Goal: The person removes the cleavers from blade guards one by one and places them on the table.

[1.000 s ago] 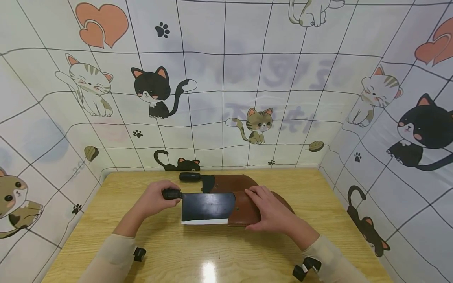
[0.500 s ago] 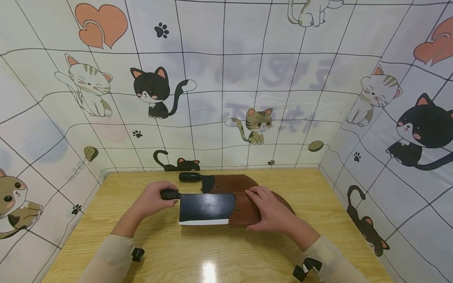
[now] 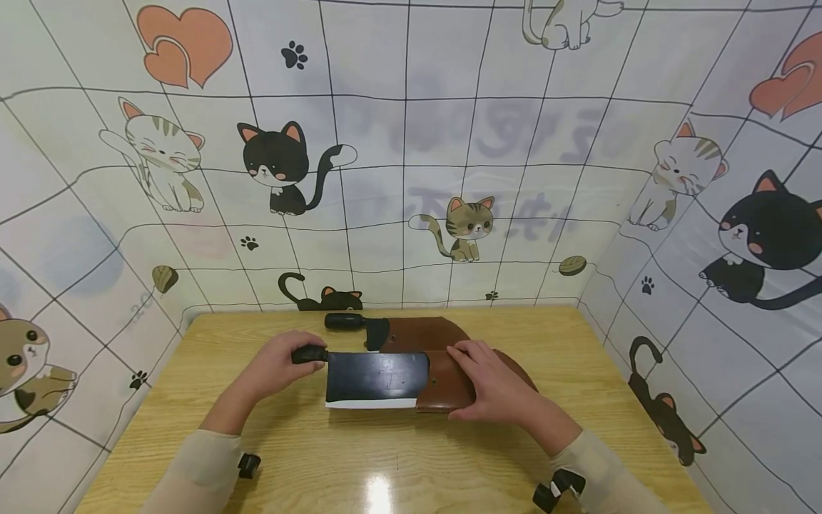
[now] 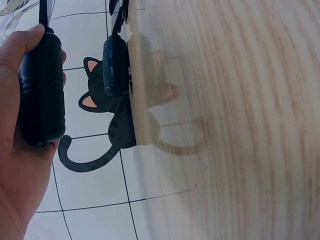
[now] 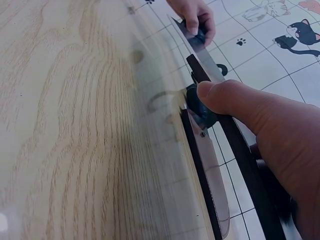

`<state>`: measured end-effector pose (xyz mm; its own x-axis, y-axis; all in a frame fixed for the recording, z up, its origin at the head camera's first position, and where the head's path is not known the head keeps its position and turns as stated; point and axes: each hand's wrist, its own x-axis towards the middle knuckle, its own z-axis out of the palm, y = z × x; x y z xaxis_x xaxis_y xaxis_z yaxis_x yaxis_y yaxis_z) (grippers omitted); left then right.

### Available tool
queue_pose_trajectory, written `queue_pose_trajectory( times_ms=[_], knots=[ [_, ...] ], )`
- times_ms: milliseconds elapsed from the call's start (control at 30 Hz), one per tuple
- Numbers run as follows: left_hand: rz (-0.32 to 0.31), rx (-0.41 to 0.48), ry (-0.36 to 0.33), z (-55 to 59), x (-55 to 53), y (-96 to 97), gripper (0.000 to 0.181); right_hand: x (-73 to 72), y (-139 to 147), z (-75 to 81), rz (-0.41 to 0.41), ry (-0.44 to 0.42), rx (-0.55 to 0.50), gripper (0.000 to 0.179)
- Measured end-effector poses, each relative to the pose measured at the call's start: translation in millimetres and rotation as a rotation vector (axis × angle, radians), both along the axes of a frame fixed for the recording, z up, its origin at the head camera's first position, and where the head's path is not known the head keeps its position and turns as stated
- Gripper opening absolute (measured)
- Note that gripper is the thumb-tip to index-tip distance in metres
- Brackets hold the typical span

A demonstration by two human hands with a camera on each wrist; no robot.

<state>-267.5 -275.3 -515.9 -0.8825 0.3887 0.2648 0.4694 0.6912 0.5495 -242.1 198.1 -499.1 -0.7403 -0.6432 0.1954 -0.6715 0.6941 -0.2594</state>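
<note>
Fingers [image 3: 299, 337] on crosswise cleaver [image 3: 377, 376], handle [image 3: 309, 353] leftward

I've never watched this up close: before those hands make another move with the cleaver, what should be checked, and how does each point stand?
1. Left hand on the cleaver handle: ok, its fingers curl round it.
2. Right hand on the brown leather sheath: ok, it grips the sheath behind its mouth.
3. Fingers off the bright cutting edge: ok, neither hand touches the bare stretch.
4. Blade fully covered: not ok, a large part shows outside the sheath.
5. How deep the blade's far end sits: cannot tell, the sheath hides it.
6. Gap to the second sheathed knife: ok, the right wrist view shows the sheaths apart.
</note>
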Motion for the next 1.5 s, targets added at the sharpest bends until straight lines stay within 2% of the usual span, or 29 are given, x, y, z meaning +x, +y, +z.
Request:
queue_pose_trajectory(
  times_ms=[633,967,1500],
  knots=[
    [0.048,0.017,-0.052,1.6,3.3,-11.3,0.034,0.5,0,-5.3,0.011,-0.008,-0.021,0.119],
    [0.041,0.027,-0.065,1.1,3.6,-15.5,0.033,1.6,0,-4.4,0.017,-0.011,-0.022,0.118],
    [0.067,0.031,-0.035,-5.3,6.3,-25.2,0.032,-0.3,12,-11.0,-0.016,-0.030,-0.051,0.116]
  ],
)
